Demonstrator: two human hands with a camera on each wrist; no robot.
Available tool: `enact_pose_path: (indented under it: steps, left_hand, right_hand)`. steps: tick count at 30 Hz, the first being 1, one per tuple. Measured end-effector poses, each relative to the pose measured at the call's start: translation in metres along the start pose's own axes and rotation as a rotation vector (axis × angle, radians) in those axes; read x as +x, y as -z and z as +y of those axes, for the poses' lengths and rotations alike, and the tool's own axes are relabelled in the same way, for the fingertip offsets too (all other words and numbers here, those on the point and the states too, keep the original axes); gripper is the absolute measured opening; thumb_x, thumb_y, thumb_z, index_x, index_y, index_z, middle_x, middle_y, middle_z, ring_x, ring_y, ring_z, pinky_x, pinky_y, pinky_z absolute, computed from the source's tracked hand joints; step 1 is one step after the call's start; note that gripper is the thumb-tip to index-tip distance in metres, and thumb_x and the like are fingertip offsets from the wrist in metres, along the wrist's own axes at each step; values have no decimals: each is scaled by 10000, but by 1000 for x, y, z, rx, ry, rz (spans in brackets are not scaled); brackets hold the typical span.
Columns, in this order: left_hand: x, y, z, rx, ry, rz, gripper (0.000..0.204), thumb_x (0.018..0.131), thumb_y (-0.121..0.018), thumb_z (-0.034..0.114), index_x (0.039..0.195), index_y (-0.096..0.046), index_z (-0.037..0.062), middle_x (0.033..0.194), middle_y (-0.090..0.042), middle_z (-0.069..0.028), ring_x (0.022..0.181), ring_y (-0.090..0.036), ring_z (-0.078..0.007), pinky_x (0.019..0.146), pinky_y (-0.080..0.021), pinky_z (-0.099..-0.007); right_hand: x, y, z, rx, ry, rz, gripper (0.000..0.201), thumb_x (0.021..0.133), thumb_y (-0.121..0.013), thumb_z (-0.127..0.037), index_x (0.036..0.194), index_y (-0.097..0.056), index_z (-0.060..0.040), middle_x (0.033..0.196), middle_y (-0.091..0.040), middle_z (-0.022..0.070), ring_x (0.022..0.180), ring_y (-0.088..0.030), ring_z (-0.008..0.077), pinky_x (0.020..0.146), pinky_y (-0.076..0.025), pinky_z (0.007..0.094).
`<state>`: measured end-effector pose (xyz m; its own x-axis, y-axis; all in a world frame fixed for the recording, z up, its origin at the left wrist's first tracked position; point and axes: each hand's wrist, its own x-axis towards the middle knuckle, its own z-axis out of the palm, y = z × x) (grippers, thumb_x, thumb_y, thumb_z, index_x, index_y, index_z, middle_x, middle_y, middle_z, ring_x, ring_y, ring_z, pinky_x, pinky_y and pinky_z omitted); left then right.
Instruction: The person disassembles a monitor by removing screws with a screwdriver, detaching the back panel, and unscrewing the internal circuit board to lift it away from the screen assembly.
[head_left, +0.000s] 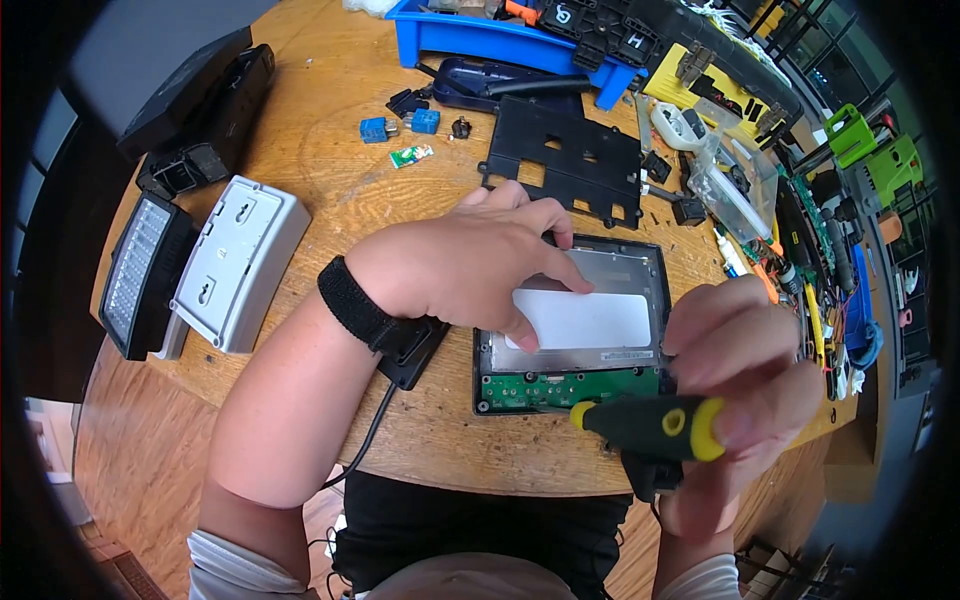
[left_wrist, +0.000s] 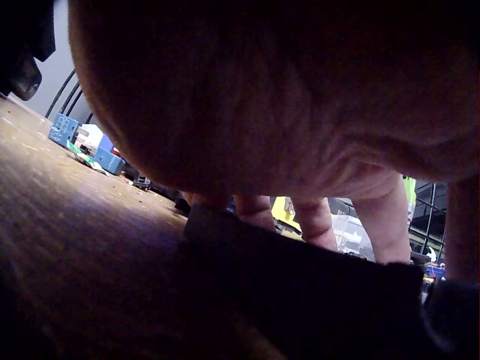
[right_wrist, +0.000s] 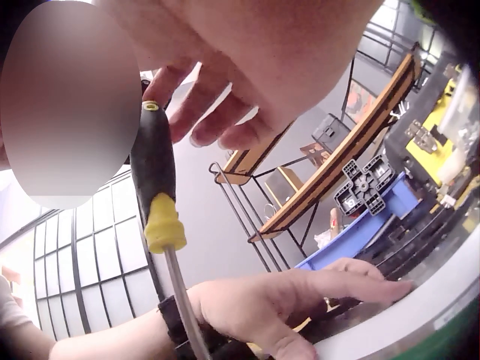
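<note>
A black-framed display panel (head_left: 660, 300) lies on the wooden table, with a metal back, a white rectangular sheet (head_left: 600, 318) and a green circuit board (head_left: 600, 385) along its near side. My left hand (head_left: 465, 262) rests over its left part, thumb and index finger touching the sheet and metal; in the left wrist view its fingers reach down past a dark edge. My right hand (head_left: 770, 385) holds a black and yellow screwdriver (head_left: 645, 428) by the handle end. The shaft (right_wrist: 184, 300) points down, its tip close over the board's near edge.
A black perforated plate (head_left: 610, 160) lies just beyond the panel. Blue connectors (head_left: 425, 121) and a blue bin (head_left: 430, 45) are farther back. White (head_left: 240, 265) and black boxes stand at left; tools and a clear container (head_left: 735, 185) crowd the right.
</note>
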<state>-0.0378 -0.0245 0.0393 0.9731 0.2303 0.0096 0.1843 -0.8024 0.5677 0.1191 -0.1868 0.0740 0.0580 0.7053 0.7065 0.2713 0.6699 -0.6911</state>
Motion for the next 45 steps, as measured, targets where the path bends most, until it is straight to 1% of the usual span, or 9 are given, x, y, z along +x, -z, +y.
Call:
enact_pose_path:
  steps: [14, 18, 27, 29, 32, 33, 39, 42, 45]
  left_hand:
    - [0, -1, -2, 18, -12, -3, 628, 703, -870, 221, 1305, -701, 281, 1367, -521, -79, 1213, -429, -330, 1098, -307, -417]
    - [0, 0, -1, 20, -10, -6, 631, 701, -874, 226, 1305, -701, 280, 1369, -519, -78, 1215, -427, -334, 1094, -312, -417]
    - [-1, -1, -3, 24, -62, 25, 616, 696, -866, 193, 1289, -706, 243, 1328, -513, -89, 1194, -431, -334, 1054, -342, -397]
    - [-1, -1, -1, 16, -63, 35, 613, 685, -868, 183, 1275, -712, 238, 1318, -511, -81, 1183, -433, -330, 1041, -347, -403]
    - [1, 5, 6, 56, -40, 19, 601, 705, -882, 231, 1282, -715, 226, 1386, -510, -82, 1226, -437, -327, 1058, -349, -410]
    - [1, 6, 8, 63, -37, 14, 608, 701, -884, 228, 1284, -714, 227, 1397, -505, -77, 1229, -436, -326, 1065, -344, -418]
    - [4, 5, 8, 100, -49, 9, 661, 665, -903, 236, 1297, -710, 249, 1587, -393, -58, 1207, -428, -339, 1059, -340, -454]
    - [6, 5, 7, 10, 10, -36, 573, 706, -834, 180, 1262, -730, 274, 1559, -432, -84, 1249, -434, -368, 1174, -206, -527]
    - [7, -1, 1, 13, -28, 6, 510, 716, -830, 216, 1218, -757, 266, 1534, -471, -85, 1134, -452, -340, 1142, -237, -497]
  right_hand:
    - [1, 3, 2, 172, -16, -153, 332, 771, -864, -403, 790, -567, -254, 827, -626, -17, 858, -502, 170, 689, -393, 313]
    - [6, -1, -2, 106, 91, 3, 321, 790, -842, -327, 717, -538, -253, 731, -517, -20, 860, -503, 176, 697, -390, 307]
    - [8, 0, -13, 114, -102, -152, 319, 895, -731, -424, 711, -557, -230, 853, -707, 8, 805, -574, 200, 700, -432, 311]
    - [10, 11, -3, 142, 5, -337, 263, 827, -821, -406, 763, -653, -214, 937, -712, 41, 854, -614, 214, 727, -470, 333]
    - [6, 7, -3, 226, 63, -155, 301, 727, -915, -389, 821, -716, -184, 1012, -693, 62, 864, -619, 220, 743, -487, 342]
    - [5, 8, -9, 214, 65, -113, 318, 675, -950, -241, 899, -777, -96, 974, -673, 64, 857, -637, 271, 843, -512, 433]
    - [2, 10, -11, 136, 120, -116, 276, 704, -931, -136, 908, -753, -83, 967, -673, 58, 829, -637, 241, 798, -508, 417]
    - [2, 9, -7, 160, 108, -165, 281, 723, -925, -135, 943, -752, -101, 1015, -709, 83, 850, -659, 256, 772, -514, 392]
    - [3, 10, -2, 213, 91, -250, 288, 745, -921, -167, 981, -761, -126, 1093, -742, 118, 874, -675, 277, 778, -517, 374]
